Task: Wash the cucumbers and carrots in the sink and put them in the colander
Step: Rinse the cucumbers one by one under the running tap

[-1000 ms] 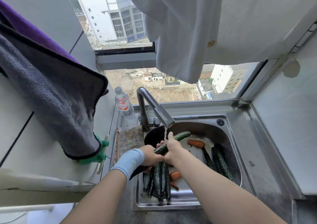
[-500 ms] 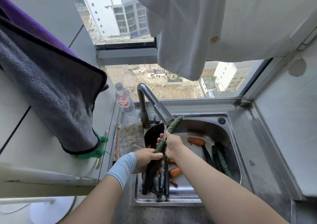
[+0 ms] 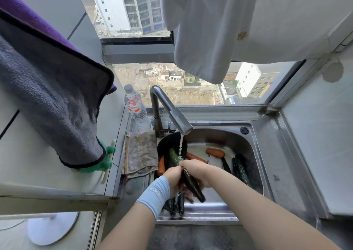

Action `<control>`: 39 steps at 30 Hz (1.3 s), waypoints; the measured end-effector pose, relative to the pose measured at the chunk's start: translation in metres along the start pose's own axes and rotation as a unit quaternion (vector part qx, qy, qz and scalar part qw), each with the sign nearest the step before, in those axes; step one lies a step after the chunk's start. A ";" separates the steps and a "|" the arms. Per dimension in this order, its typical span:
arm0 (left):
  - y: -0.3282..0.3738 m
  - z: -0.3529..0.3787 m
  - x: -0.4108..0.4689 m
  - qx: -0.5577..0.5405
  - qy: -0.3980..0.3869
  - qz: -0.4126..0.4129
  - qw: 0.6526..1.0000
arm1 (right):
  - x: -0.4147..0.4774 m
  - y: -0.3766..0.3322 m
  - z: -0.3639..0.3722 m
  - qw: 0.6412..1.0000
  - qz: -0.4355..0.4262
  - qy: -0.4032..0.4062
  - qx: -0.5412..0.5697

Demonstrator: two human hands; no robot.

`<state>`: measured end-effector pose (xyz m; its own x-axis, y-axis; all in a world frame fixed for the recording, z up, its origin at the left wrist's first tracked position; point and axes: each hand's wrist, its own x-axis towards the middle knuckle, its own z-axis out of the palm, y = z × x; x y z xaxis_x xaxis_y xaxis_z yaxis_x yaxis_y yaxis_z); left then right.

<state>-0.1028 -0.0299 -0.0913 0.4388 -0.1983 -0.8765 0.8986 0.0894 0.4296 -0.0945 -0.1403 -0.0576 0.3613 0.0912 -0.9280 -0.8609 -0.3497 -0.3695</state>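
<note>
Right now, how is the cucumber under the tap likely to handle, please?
Probably slippery: water from the faucet runs over the cucumber. Likely stiff: it juts straight past the left hand and right hand without drooping. Round, so apt to roll.

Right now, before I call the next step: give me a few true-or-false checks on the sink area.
1. The faucet pours water. True.
2. The left hand and right hand grip one cucumber. True.
3. The bottle stands right of the faucet. False: it stands left of it.
4. No carrot lies in the sink. False: a carrot lies on its floor, right of the stream.
</note>
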 end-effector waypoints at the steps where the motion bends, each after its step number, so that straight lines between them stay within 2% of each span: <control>1: -0.002 0.001 0.006 -0.017 0.008 0.000 1.000 | 0.000 0.002 -0.003 1.000 -0.004 -0.003 -0.019; 4: 0.004 0.011 0.002 -0.084 -0.005 -0.029 0.996 | -0.008 0.004 -0.009 0.994 -0.047 0.028 -0.098; 8: 0.024 0.019 -0.001 -0.177 -0.040 -0.018 0.983 | -0.015 0.006 -0.013 0.972 -0.132 0.103 -0.166; 12: 0.044 0.009 0.022 -0.293 0.045 0.005 0.955 | -0.021 0.018 -0.024 0.968 -0.155 0.070 -0.182; 16: 0.042 0.016 0.027 -0.384 0.027 0.017 0.923 | -0.019 0.022 -0.030 0.976 -0.163 0.058 -0.131; 19: 0.033 0.026 0.022 -0.381 0.014 0.011 0.924 | -0.016 0.019 -0.030 0.972 -0.166 0.076 -0.145; 23: 0.031 0.027 0.023 -0.326 0.058 0.006 0.943 | -0.018 0.019 -0.023 0.912 -0.210 0.155 -0.316; 27: 0.033 0.014 0.025 -0.311 0.096 0.016 0.945 | -0.022 0.019 -0.011 0.884 -0.229 0.168 -0.372; 29: 0.032 0.006 0.037 -0.329 0.096 0.003 0.940 | -0.022 0.020 -0.009 0.894 -0.231 0.151 -0.352; 30: 0.031 0.004 0.041 -0.338 0.085 0.002 0.937 | -0.023 0.021 -0.011 0.914 -0.224 0.136 -0.311; 33: 0.035 0.009 0.035 -0.379 0.041 0.019 0.924 | -0.028 0.026 -0.024 0.976 -0.177 0.057 -0.113; 35: 0.037 0.011 0.034 -0.382 0.025 0.031 0.923 | -0.030 0.032 -0.031 0.985 -0.163 0.014 -0.061; 39: 0.037 0.012 0.032 -0.362 0.024 0.018 0.932 | -0.034 0.041 -0.035 0.980 -0.177 0.003 -0.092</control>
<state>-0.0551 -0.0443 -0.1010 0.4522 -0.1404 -0.8808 0.6452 0.7333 0.2144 -0.1293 -0.1900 -0.0399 0.6288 0.2317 -0.7423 -0.6017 -0.4597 -0.6532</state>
